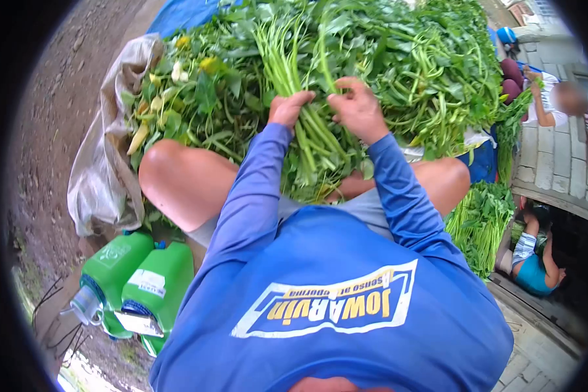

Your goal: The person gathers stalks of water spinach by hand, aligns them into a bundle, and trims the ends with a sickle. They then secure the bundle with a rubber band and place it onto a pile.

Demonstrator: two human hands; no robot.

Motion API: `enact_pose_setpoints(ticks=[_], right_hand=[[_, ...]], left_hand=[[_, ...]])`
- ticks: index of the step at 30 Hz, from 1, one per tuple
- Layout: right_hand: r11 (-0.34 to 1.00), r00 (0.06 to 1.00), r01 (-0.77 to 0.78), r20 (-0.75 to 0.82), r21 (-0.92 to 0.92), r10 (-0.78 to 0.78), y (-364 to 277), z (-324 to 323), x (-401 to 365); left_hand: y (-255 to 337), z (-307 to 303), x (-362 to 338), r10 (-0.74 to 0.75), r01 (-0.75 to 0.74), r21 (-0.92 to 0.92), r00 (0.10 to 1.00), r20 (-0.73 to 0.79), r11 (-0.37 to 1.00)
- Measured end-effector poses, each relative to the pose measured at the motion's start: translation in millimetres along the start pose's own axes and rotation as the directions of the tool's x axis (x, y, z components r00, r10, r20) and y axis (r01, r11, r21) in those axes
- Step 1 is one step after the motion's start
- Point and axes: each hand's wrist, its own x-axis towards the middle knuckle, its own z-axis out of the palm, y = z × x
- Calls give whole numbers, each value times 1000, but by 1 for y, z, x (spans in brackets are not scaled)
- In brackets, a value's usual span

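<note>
up front, the left hand (290,108) and the right hand (358,110) sit close together, both closed round a bundle of long green stems (313,140) held between the knees, its leafy end toward the lap. just beyond lies a big heap of loose leafy greens (405,59) on a grey sack (101,176). tied bundles (480,219) lie to the right, and two green jugs (144,277) stand by the left knee. the thin stems could slip out if the grip slackens, or snap if squeezed too hard, and strays might tangle with the heap.
</note>
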Motion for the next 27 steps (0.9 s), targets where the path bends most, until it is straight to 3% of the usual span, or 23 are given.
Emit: enact_pose_setpoints(ticks=[2,3,6,7,8,10,11,12,14,16,17,18,20,21,24,25,27], right_hand=[[980,993,104,-32,-167,-111,57,40,1],[980,994,54,-80,-191,-70,45,44,-5],[998,999,-31,-9,52,32,53,46,12],[998,1000,-16,2,56,16,56,45,15],[974,993,-104,75,200,90,58,42,21],[842,945,-304,254,445,207,46,34,19],[691,884,-455,378,562,275,32,22,11],[654,853,-503,448,565,268,36,15,13],[618,829,-553,440,558,345,61,15,25],[454,811,-584,469,672,350,78,28,33],[441,800,-596,447,672,401,83,35,33],[589,844,-536,408,605,348,86,37,33],[735,924,-360,109,574,367,93,53,27],[798,920,-343,6,496,392,91,53,21],[986,993,-94,-52,141,102,73,41,-4],[999,999,-47,4,22,46,71,39,-13],[997,996,-73,51,-36,75,63,30,-25]], left_hand=[[0,6,-6,1,-3,-70,1000,-26,998],[-6,4,-4,8,-12,-79,999,-43,997],[-14,2,-2,36,-37,-63,999,-18,997],[-12,3,-4,25,-26,-55,1000,-18,998],[-9,4,-2,18,-19,-61,1000,-15,998],[-10,2,-2,-7,6,-79,1000,-14,997],[-13,0,2,-1,0,-87,1000,-8,996],[-9,1,-4,-6,5,-71,1000,-15,997],[-18,-1,5,0,1,-89,1000,13,996],[-18,0,3,-6,8,-74,1000,26,997],[-18,0,2,-7,9,-67,999,32,998],[-19,0,4,-7,8,-68,1000,23,998],[-23,-2,7,-4,4,-73,1000,5,997],[-19,1,1,1,-1,-78,1000,-4,997],[-7,6,-14,-50,50,-42,999,-6,998],[-13,1,-3,-7,7,-1,1000,-27,1000],[-21,-2,7,-3,3,-6,1000,-26,1000]])
